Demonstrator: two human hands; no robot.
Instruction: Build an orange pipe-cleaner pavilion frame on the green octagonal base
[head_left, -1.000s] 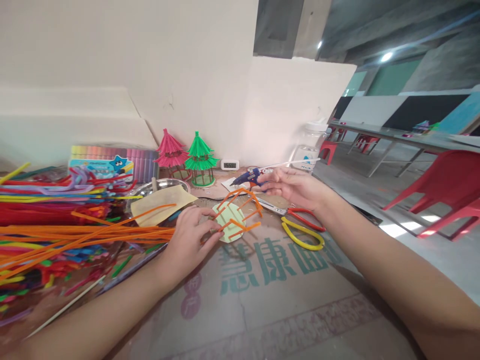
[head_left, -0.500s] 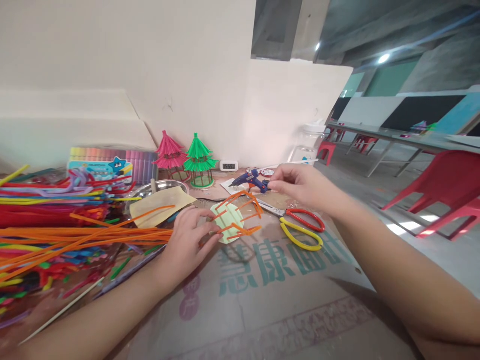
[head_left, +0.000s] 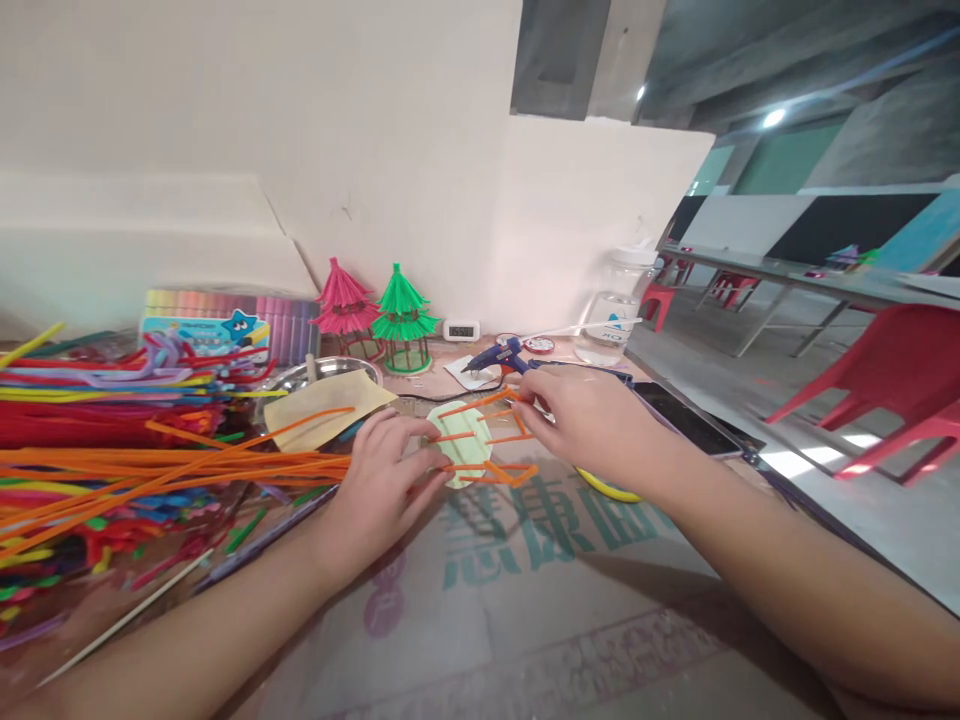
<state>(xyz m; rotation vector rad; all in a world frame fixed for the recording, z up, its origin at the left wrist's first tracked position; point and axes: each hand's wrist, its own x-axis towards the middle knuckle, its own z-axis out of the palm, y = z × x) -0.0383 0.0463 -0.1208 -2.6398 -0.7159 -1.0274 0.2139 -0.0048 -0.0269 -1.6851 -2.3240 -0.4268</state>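
Observation:
My left hand (head_left: pixel 397 465) grips the left side of an orange pipe-cleaner frame (head_left: pixel 499 472), its fingers closed at the edge of a pale green disc (head_left: pixel 463 440). Several orange posts stretch across the disc toward bent orange pieces on the right. At the frame's upper right corner, my right hand (head_left: pixel 581 410) has its thumb and fingers pinched together on the orange pipe cleaner. Its fingertips are partly hidden. Just behind that hand lies a blue hot glue gun (head_left: pixel 499 357). Scissors with a yellow handle (head_left: pixel 607 488) are mostly covered by the right hand and forearm.
Orange pipe cleaners (head_left: pixel 187 465) and other coloured ones pile up at left, near a metal bowl (head_left: pixel 371 368). Pink (head_left: pixel 345 300) and green (head_left: pixel 403 310) pipe-cleaner pavilions stand behind, beside a small clock (head_left: pixel 460 330). A bottle (head_left: pixel 611 310) and a phone (head_left: pixel 686 420) are at right.
My right hand has come down and nearer from beside the glue gun to the orange frame's corner, now covering most of the scissors. The phone shows at right. My left hand keeps its hold.

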